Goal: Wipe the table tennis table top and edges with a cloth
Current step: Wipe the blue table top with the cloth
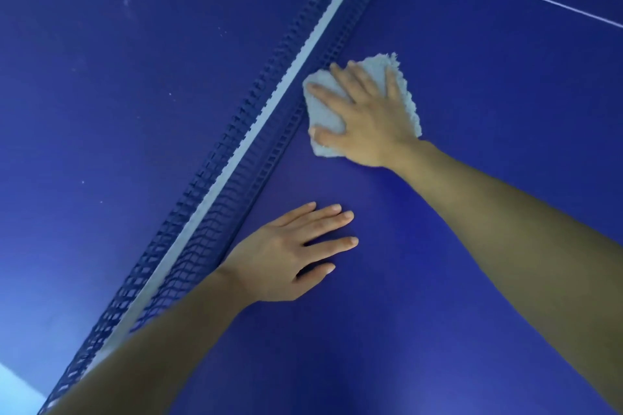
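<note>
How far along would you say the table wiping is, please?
Partly done, I'd judge. The right hand presses the cloth flat beside the net; the left hand rests on the table. This side shows no specks; pale specks beyond the net suggest that half remains. The edges are out of view.

A pale patch of floor (15, 387) shows at the lower left corner

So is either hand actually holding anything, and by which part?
Nothing is gripped. The right hand presses flat, fingers spread, on the middle of the cloth beside the net. The left hand rests flat on the bare table.
</note>
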